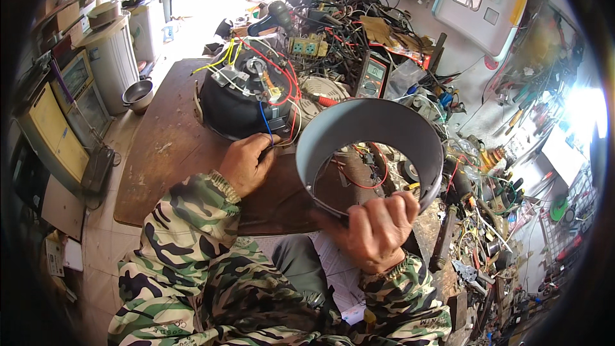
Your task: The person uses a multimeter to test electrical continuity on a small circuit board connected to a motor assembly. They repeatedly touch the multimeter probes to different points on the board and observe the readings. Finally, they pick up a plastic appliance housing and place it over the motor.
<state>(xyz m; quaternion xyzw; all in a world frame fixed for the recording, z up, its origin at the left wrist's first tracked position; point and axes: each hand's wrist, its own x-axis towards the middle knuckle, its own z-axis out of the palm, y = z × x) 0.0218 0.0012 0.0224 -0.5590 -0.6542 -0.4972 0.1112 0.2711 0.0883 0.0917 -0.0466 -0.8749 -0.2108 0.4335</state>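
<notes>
My right hand (378,230) is closed round the near rim of a grey open-ended cylindrical shell (320,129), holding it tilted above the workbench. Through the shell's opening, red wires show on the bench behind it. My left hand (246,165) is closed, its thumb and index finger pinching wires at the lower end of a blue wire (264,117). Just beyond that hand, a black rounded appliance body (224,115) sits on the bench with its wired underside up. Red, yellow and white wires loop from its metal fittings. What the left palm covers is hidden.
The brown workbench (160,160) is worn. A multimeter (373,75) stands behind the shell, near a heap of black cables (346,16). Tools and loose parts crowd the right side. A dark pan (138,95) lies on the tiled floor (106,218) at left, beside cabinets.
</notes>
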